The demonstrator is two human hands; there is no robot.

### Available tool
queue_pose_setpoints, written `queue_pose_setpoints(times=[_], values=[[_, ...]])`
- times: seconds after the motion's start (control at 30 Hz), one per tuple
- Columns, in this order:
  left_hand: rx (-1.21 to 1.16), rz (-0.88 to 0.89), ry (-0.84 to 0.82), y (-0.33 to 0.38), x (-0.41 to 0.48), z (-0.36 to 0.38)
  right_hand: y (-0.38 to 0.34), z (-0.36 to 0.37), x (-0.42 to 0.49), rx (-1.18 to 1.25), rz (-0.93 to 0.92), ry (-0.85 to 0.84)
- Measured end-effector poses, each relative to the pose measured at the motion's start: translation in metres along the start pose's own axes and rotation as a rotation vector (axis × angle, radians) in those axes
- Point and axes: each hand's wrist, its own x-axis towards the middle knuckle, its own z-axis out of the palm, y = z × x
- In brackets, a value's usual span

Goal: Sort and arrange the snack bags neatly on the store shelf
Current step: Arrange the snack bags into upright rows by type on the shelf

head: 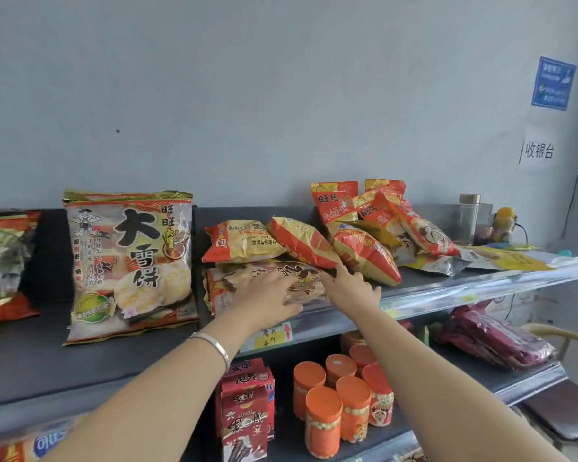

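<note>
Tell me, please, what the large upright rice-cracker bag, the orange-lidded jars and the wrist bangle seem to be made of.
Rice-cracker bag: glossy printed plastic film, judging by its crinkles and glare. Orange-lidded jars: likely plastic, matte lids, paper-like labels. Wrist bangle: apparently silvery metal, with a bright sheen.

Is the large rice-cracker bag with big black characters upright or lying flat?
Upright: the large gold-trimmed rice-cracker bag stands on its bottom edge on the dark shelf.

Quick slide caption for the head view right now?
Left hand rests on a flat snack bag on the top shelf; right hand touches a tilted red-and-yellow bag.
</note>
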Motion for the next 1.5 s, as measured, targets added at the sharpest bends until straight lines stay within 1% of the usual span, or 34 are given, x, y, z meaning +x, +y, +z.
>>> queue_pose_setpoints(times=[0.07, 0.1, 0.17, 0.3, 0.37, 0.5, 0.53, 0.57, 0.63, 0.73, 0.77, 0.8, 0.87, 0.9, 0.97, 1.03, 1.13, 1.23, 1.3, 1.4, 1.5], values=[[0.015, -0.014, 0.0, 0.002, 0.004, 0.004, 0.002, -0.001, 0.004, 0.064, 0.038, -0.063], [0.023, -0.015, 0.0, 0.001, 0.005, 0.005, 0.002, -0.001, 0.005, 0.1, 0.042, -0.069], [0.039, -0.018, -0.007, -0.003, 0.006, 0.005, 0.001, -0.001, 0.005, 0.203, 0.039, -0.043], [0.088, -0.025, 0.015, -0.012, 0.006, 0.002, -0.008, -0.002, 0.012, 0.581, 0.058, 0.069], [0.138, -0.026, 0.075, -0.015, 0.006, -0.002, -0.015, -0.008, 0.017, 0.736, 0.068, 0.132], [0.237, -0.028, 0.301, -0.023, 0.013, -0.014, -0.03, -0.017, 0.022, 0.999, 0.078, 0.282], [0.252, -0.022, 0.351, -0.025, 0.014, -0.018, -0.031, -0.016, 0.023, 1.08, 0.097, 0.305], [0.258, -0.016, 0.383, -0.025, 0.016, -0.022, -0.033, -0.015, 0.023, 1.177, 0.132, 0.293], [0.247, -0.015, 0.41, -0.02, 0.022, -0.029, -0.036, -0.01, 0.021, 1.375, 0.239, 0.153], [0.231, -0.016, 0.367, -0.001, 0.032, -0.035, -0.043, -0.003, 0.019, 1.486, 0.345, -0.214], [0.2, -0.003, 0.322, 0.004, 0.034, -0.037, -0.046, -0.002, 0.017, 1.525, 0.354, -0.303], [0.144, 0.012, 0.261, 0.007, 0.037, -0.041, -0.046, 0.002, 0.018, 1.572, 0.37, -0.357], [-0.072, 0.019, 0.106, 0.005, 0.037, -0.052, -0.043, 0.01, 0.018, 1.652, 0.43, -0.396], [-0.214, 0.011, 0.056, -0.001, 0.037, -0.057, -0.04, 0.013, 0.017, 1.672, 0.447, -0.393], [-0.417, -0.015, 0.06, -0.016, 0.035, -0.06, -0.037, 0.017, 0.017, 1.641, 0.461, -0.337], [-0.492, -0.065, 0.074, -0.028, 0.03, -0.057, -0.035, 0.015, 0.016, 1.585, 0.477, -0.25], [-0.595, -0.164, -0.016, -0.043, 0.027, -0.045, -0.031, -0.002, 0.01, 1.481, 0.454, -0.163], [-0.774, -0.265, -0.068, -0.044, 0.031, -0.037, -0.014, -0.021, 0.002, 1.417, 0.417, -0.169], [-0.822, -0.3, -0.077, -0.036, 0.033, -0.032, 0.001, -0.028, -0.003, 1.39, 0.378, -0.185], [-0.842, -0.262, -0.11, -0.02, 0.034, -0.025, 0.02, -0.039, -0.012, 1.415, 0.258, -0.215], [-0.938, -0.222, -0.054, -0.014, 0.035, -0.026, 0.027, -0.049, -0.018, 1.488, 0.131, -0.235]])
